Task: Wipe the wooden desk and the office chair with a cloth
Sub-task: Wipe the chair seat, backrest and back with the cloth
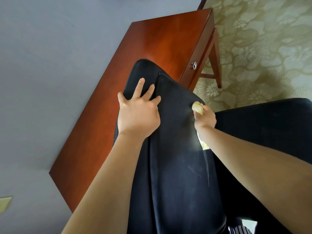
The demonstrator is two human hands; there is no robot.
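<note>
At frame centre the left hand [138, 114] lies spread on the top of the black office chair [177, 157] while the right hand [206, 120] grips a bunched yellow cloth [198, 108] against its right edge (the wooden desk [160, 41] lies behind, upper centre).

On chair [177, 149], cloth [198, 108] in right hand [205, 119]

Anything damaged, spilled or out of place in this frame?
Only pale streaks on the black chair back, below the right hand gripping the yellow cloth. Dust, damp or scuffs: cannot tell. The desk looks intact.
</note>
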